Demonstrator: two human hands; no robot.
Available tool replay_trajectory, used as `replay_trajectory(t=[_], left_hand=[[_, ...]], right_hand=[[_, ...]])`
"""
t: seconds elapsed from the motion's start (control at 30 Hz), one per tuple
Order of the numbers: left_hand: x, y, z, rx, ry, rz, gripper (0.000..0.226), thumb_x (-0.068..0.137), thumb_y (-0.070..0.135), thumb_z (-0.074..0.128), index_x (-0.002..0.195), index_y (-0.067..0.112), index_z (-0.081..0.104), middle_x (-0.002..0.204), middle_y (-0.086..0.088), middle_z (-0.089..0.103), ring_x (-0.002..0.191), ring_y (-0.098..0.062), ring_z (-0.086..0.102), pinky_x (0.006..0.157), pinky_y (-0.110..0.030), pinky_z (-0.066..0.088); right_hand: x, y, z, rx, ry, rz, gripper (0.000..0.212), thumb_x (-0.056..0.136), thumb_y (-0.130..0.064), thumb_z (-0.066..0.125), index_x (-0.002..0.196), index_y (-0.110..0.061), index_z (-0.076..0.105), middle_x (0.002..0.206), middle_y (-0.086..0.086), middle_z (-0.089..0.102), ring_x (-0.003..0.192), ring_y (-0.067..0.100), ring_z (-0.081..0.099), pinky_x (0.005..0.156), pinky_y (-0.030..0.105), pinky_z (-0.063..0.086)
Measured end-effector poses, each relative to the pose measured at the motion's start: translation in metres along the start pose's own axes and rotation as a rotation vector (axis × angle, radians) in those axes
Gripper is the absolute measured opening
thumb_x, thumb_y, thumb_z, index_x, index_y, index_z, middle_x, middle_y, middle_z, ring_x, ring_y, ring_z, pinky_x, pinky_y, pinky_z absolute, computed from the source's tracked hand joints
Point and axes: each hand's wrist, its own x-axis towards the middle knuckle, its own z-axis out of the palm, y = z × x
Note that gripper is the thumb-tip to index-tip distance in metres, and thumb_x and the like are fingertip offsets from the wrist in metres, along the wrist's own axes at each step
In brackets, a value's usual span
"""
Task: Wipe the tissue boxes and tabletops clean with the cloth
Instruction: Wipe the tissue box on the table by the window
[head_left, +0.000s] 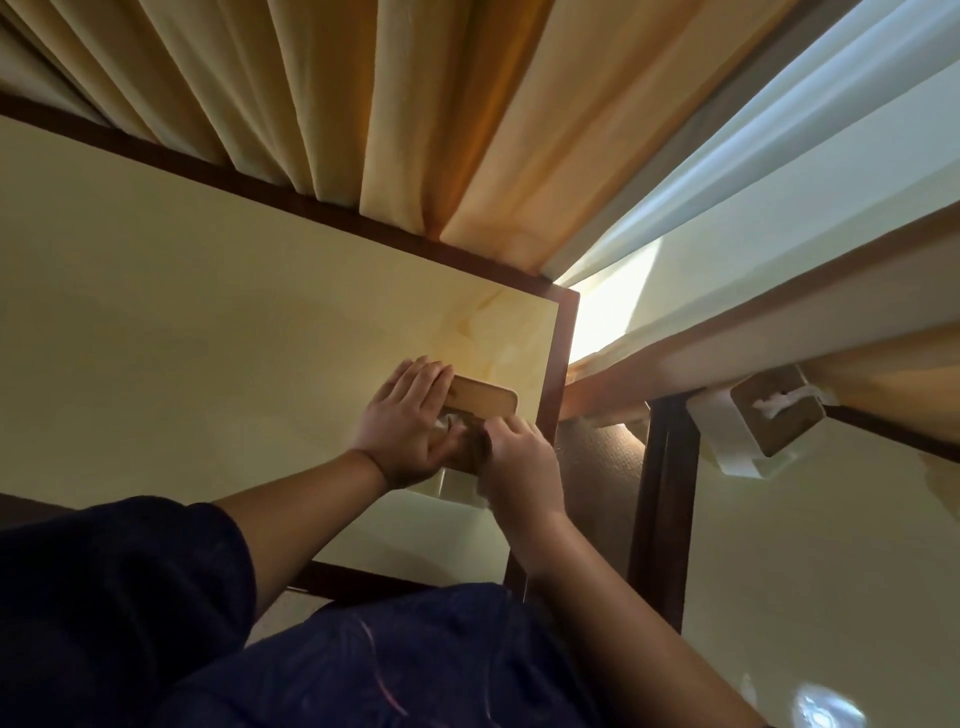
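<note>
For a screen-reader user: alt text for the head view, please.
Both hands work on a tissue box on a cream table: left hand on its lid, right hand beside it. A second box sits on the next table.

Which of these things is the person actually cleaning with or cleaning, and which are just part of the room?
Part of the job:
- tissue box under both hands
- cloth, partly hidden, at the right hand
- left hand steadying the box
- near tabletop
- second tissue box on the next tabletop

Just there:
- curtains
</note>
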Motion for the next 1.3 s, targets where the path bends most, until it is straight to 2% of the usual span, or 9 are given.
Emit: replay_trajectory(t=[0.17, 0.27, 0.4, 0.5, 0.6, 0.73, 0.9, 1.1, 1.3], left_hand=[[-0.001, 0.000, 0.001, 0.005, 0.015, -0.004, 0.076, 0.101, 0.056, 0.039, 0.152, 0.000, 0.043, 0.152, -0.018, 0.047, 0.146, -0.036, 0.041, 0.126, -0.048, 0.027], [-0.001, 0.000, 0.001, 0.013, 0.018, 0.004, 0.076, 0.101, 0.056, 0.039, 0.153, 0.001, 0.042, 0.152, -0.018, 0.047, 0.146, -0.035, 0.041, 0.126, -0.049, 0.028], [0.000, -0.003, 0.002, 0.017, 0.014, 0.025, 0.076, 0.100, 0.055, 0.043, 0.153, 0.000, 0.041, 0.152, -0.019, 0.047, 0.146, -0.036, 0.040, 0.126, -0.050, 0.028], [0.000, -0.003, 0.003, 0.014, 0.030, 0.033, 0.075, 0.101, 0.054, 0.042, 0.152, -0.001, 0.043, 0.151, -0.019, 0.048, 0.144, -0.037, 0.042, 0.125, -0.051, 0.029], [0.000, -0.003, 0.002, 0.016, 0.043, 0.035, 0.074, 0.101, 0.054, 0.042, 0.150, -0.001, 0.045, 0.149, -0.019, 0.049, 0.142, -0.037, 0.044, 0.124, -0.052, 0.031], [0.000, -0.003, 0.002, 0.023, 0.054, 0.034, 0.073, 0.101, 0.053, 0.042, 0.150, -0.001, 0.046, 0.148, -0.019, 0.050, 0.140, -0.037, 0.046, 0.123, -0.051, 0.032], [-0.001, -0.002, 0.003, 0.028, 0.039, 0.024, 0.074, 0.100, 0.053, 0.042, 0.151, 0.000, 0.044, 0.150, -0.019, 0.048, 0.142, -0.036, 0.044, 0.125, -0.049, 0.029], [0.000, -0.002, 0.004, 0.007, 0.055, 0.015, 0.075, 0.097, 0.052, 0.047, 0.151, 0.000, 0.044, 0.149, -0.018, 0.049, 0.142, -0.036, 0.044, 0.126, -0.047, 0.027], [0.000, -0.003, 0.002, -0.014, 0.039, 0.024, 0.074, 0.098, 0.051, 0.050, 0.152, 0.002, 0.042, 0.151, -0.016, 0.047, 0.143, -0.034, 0.043, 0.126, -0.047, 0.028]], right_hand=[[-0.030, -0.003, 0.003, 0.066, -0.153, 0.007, 0.035, 0.086, -0.030, 0.085, 0.118, -0.022, 0.071, 0.111, -0.006, 0.065, 0.097, 0.010, 0.061, 0.087, 0.028, 0.057], [-0.023, -0.002, -0.001, 0.070, -0.206, 0.003, 0.029, 0.085, -0.034, 0.085, 0.110, -0.024, 0.075, 0.105, -0.008, 0.064, 0.091, 0.008, 0.062, 0.086, 0.031, 0.059], [0.003, -0.004, -0.014, 0.044, -0.173, 0.034, 0.013, 0.097, -0.032, 0.071, 0.093, -0.020, 0.071, 0.093, -0.006, 0.060, 0.077, 0.010, 0.059, 0.076, 0.028, 0.056], [0.029, -0.005, -0.022, 0.014, -0.125, 0.058, 0.011, 0.093, -0.023, 0.069, 0.088, -0.013, 0.068, 0.090, 0.001, 0.060, 0.079, 0.024, 0.061, 0.076, 0.040, 0.057], [0.051, -0.004, -0.029, -0.054, -0.073, 0.056, 0.015, 0.098, -0.009, 0.057, 0.102, -0.010, 0.072, 0.096, 0.006, 0.062, 0.090, 0.030, 0.063, 0.080, 0.041, 0.055], [0.054, -0.005, -0.025, -0.051, 0.009, 0.066, 0.020, 0.102, -0.009, 0.052, 0.110, -0.010, 0.070, 0.100, 0.007, 0.064, 0.094, 0.029, 0.062, 0.080, 0.038, 0.052], [0.016, -0.006, -0.011, 0.028, -0.003, 0.037, 0.011, 0.099, -0.021, 0.066, 0.107, -0.015, 0.067, 0.102, 0.001, 0.064, 0.090, 0.020, 0.061, 0.079, 0.036, 0.058], [-0.019, -0.004, -0.006, -0.037, -0.098, -0.071, 0.024, 0.095, -0.018, 0.075, 0.119, -0.013, 0.070, 0.114, 0.002, 0.067, 0.102, 0.017, 0.065, 0.086, 0.027, 0.054], [-0.013, 0.001, -0.007, -0.034, -0.154, -0.081, 0.015, 0.099, -0.024, 0.071, 0.112, -0.019, 0.074, 0.102, -0.003, 0.066, 0.087, 0.012, 0.064, 0.081, 0.027, 0.058]])
